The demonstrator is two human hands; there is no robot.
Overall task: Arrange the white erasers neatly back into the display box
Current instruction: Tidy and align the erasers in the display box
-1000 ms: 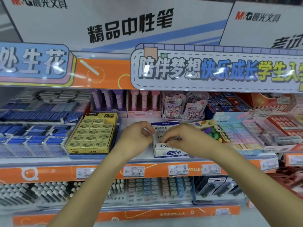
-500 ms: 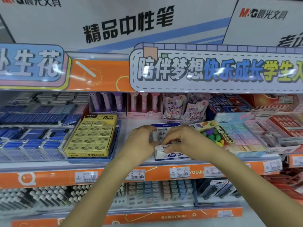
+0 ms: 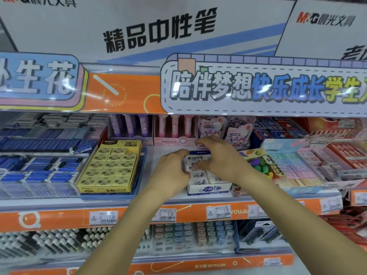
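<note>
A white display box with blue lettering stands on the middle shelf, its front facing me. White erasers lie in rows inside it. My left hand presses against the box's left side, with thumb and fingers closed on the erasers in the upper left rows. Over the back rows lies my right hand; its thumb pushes on the same erasers and its index finger reaches to the box's far edge. The erasers under both hands are mostly hidden.
A yellow 2B eraser box sits to the left, blue eraser packs further left. A box of colourful shaped erasers touches the right side, pastel erasers beyond. Pink pen boxes stand behind. Price tags line the orange shelf edge.
Both hands have shifted toward the back of the box. My right hand has spread its fingers over the rear rows, uncovering the front rows of erasers. The camera has tilted slightly.
</note>
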